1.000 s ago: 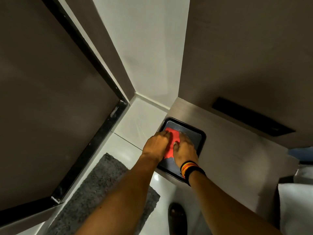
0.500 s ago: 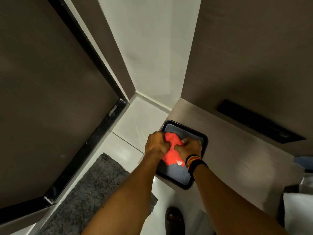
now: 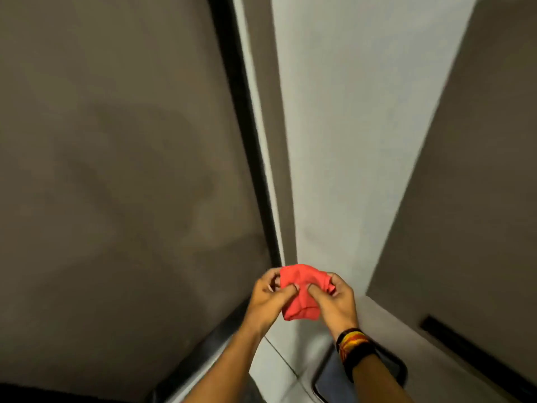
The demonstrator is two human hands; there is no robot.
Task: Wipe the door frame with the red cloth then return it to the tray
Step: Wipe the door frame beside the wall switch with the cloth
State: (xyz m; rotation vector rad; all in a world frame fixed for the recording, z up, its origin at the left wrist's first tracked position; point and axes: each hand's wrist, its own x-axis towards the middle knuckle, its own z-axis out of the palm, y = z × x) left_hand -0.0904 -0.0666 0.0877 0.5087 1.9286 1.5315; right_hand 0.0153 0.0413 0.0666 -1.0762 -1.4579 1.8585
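The red cloth (image 3: 302,292) is bunched up in the air between both hands. My left hand (image 3: 268,299) pinches its left side and my right hand (image 3: 334,298) pinches its right side; coloured bands sit on the right wrist. The black door frame (image 3: 247,135) runs up the picture just left of the cloth, edging the dark brown door (image 3: 116,170). The dark tray (image 3: 401,370) lies below, mostly hidden under my right forearm, with only its rim and a bit of its inside showing.
A white wall (image 3: 348,126) stands behind the cloth. A brown cabinet (image 3: 470,199) with a black recessed handle (image 3: 470,347) fills the right side. White floor tiles (image 3: 279,370) show between my forearms.
Both hands lifted the red cloth out of the tray and raised it in front of the wall. The view tilted upward, so the tray dropped to the bottom edge.
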